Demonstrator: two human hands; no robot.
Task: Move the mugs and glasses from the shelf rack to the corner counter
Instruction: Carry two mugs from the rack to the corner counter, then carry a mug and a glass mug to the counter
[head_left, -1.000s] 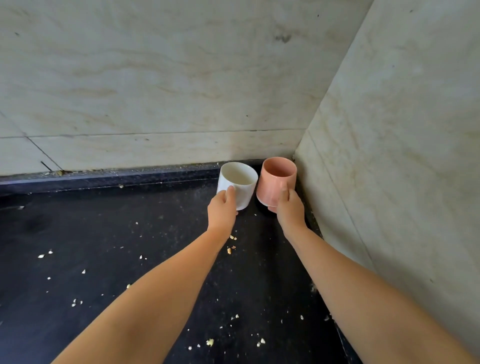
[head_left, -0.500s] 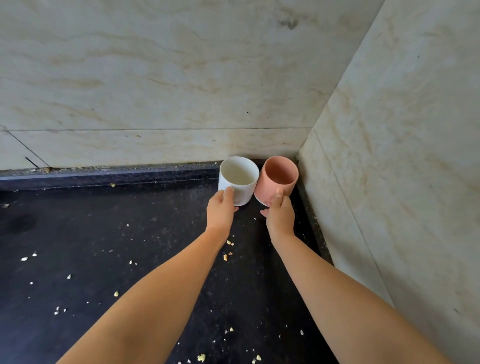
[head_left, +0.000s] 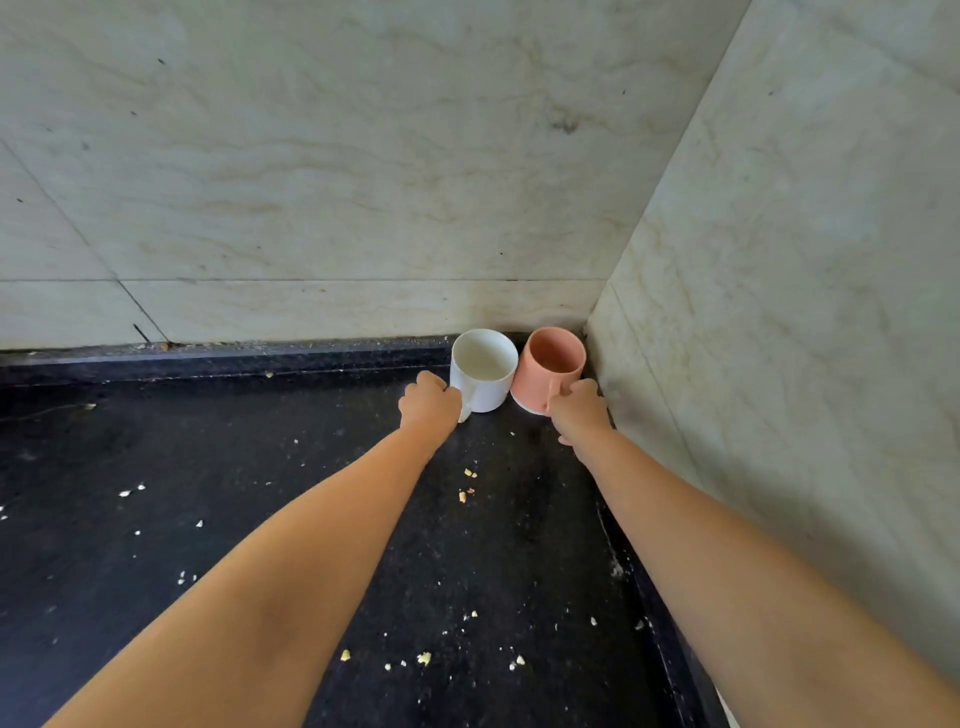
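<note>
A white mug (head_left: 485, 370) and a pink mug (head_left: 553, 364) stand side by side, touching, deep in the corner of the black counter (head_left: 260, 493). My left hand (head_left: 430, 404) is closed around the white mug's handle on its near left side. My right hand (head_left: 579, 410) grips the pink mug's handle on its near right side. Both mugs are upright and look empty inside. My fingers hide most of both handles.
Pale marble walls close the corner behind the mugs (head_left: 363, 208) and on the right (head_left: 805, 312). Several crumbs (head_left: 470, 474) lie scattered over the counter. The shelf rack is out of view.
Both mugs have moved further into the corner and now sit down on the counter. My hands have shifted from the mugs' near sides to their handles.
</note>
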